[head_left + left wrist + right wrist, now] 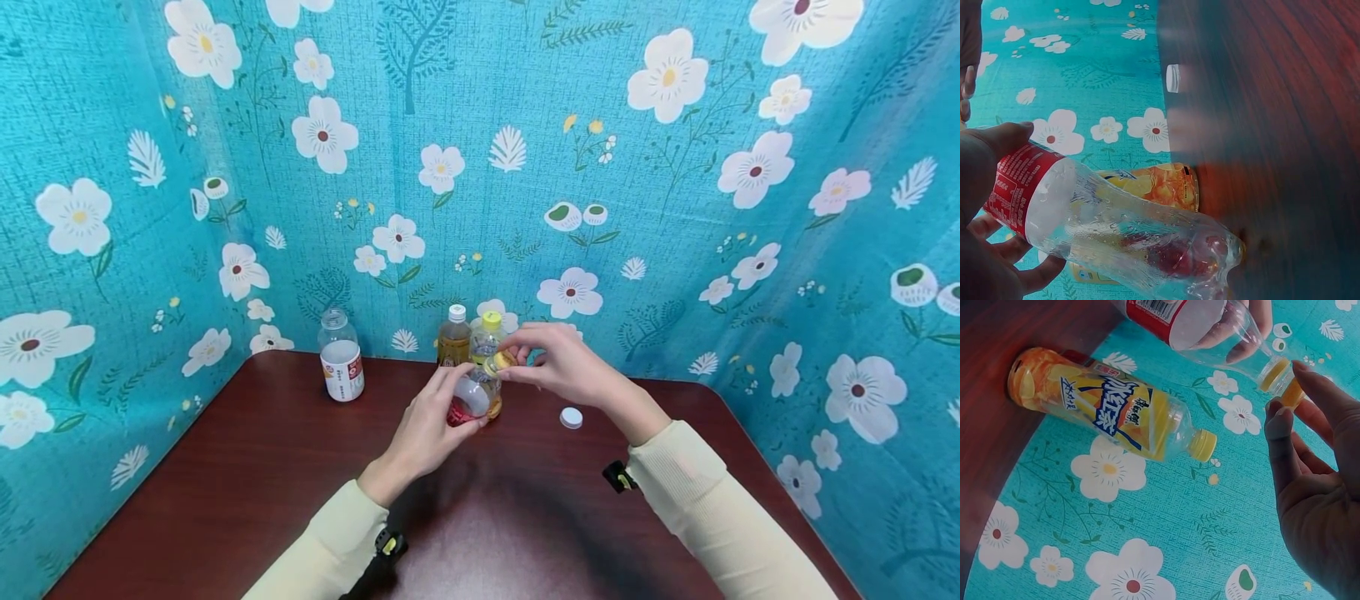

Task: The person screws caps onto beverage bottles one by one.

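Observation:
A clear plastic bottle with a red label leans with its mouth toward the right. Around its labelled part my left hand is curled, thumb on one side and fingers on the other. At the mouth, my right hand pinches an orange-yellow cap between thumb and fingertips. Just below the cap, a yellow ring circles the neck. Beside the held bottle stands an iced tea bottle with a yellow cap and an orange-and-yellow label, partly hidden by the hands in the head view.
A bottle of brown drink with a white cap stands at the back, next to the iced tea. Farther left is an uncapped clear bottle with a white label. A loose white cap lies right on the dark red table. Flowered cloth surrounds the table.

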The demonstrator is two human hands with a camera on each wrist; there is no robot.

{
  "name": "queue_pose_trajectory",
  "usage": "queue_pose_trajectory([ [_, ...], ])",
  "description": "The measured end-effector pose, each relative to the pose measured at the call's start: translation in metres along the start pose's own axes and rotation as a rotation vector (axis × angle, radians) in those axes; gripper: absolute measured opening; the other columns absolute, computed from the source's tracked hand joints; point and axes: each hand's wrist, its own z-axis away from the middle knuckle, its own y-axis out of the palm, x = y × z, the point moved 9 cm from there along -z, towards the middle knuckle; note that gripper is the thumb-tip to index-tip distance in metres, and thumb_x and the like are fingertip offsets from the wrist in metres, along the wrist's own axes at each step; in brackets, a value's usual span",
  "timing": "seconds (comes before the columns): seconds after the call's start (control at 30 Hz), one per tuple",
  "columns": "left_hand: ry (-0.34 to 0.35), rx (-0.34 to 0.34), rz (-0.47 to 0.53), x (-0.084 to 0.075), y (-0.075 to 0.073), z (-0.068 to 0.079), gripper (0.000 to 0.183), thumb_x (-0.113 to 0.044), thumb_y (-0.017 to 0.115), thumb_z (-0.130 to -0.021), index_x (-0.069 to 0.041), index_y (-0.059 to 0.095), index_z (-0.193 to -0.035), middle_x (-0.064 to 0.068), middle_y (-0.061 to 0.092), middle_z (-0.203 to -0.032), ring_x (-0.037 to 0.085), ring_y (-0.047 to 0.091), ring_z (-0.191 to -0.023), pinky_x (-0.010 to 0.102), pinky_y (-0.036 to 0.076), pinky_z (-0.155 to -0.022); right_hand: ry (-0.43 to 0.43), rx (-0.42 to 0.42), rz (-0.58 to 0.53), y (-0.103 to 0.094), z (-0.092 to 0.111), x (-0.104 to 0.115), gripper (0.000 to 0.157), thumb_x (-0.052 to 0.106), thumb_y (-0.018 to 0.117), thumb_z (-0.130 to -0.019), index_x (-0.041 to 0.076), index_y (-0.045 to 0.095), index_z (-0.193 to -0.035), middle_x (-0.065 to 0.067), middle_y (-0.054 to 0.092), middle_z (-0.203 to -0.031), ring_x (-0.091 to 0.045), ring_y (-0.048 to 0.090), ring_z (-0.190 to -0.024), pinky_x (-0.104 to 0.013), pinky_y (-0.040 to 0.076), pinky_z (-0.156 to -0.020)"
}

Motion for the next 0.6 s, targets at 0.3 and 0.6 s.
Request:
queue_pose_trajectory([
  [0.3,-0.001,0.008,0.009,-0.0015,0.001,0.0009,0.079,-0.023,0.09,-0.08,-0.016,0.048,-0.147,0.004,0.055,-0.129,0.022,0.061,-0.117,0.045,0.056,-0.095,-0.027,0.022,0.03,0.0012,-0.0038,0.0048,0.029,0.024,0.083,-0.088,0.012,0.076,-0.113,0.008,0.066,-0.087,-0.008,0.06,-0.08,-0.031,0.056,-0.068],
  [0.6,-0.004,0.009,0.007,-0.0008,0.0012,0.0009,0.079,-0.023,0.09,-0.08,-0.019,0.048,-0.147,0.004,0.056,-0.13,0.022,0.061,-0.118,0.045,0.056,-0.097,-0.052,0.048,0.056,0.0037,-0.0075,0.0052,0.028,0.024,0.082,-0.089,0.01,0.076,-0.112,0.008,0.068,-0.091,-0.009,0.06,-0.08,-0.033,0.055,-0.07],
])
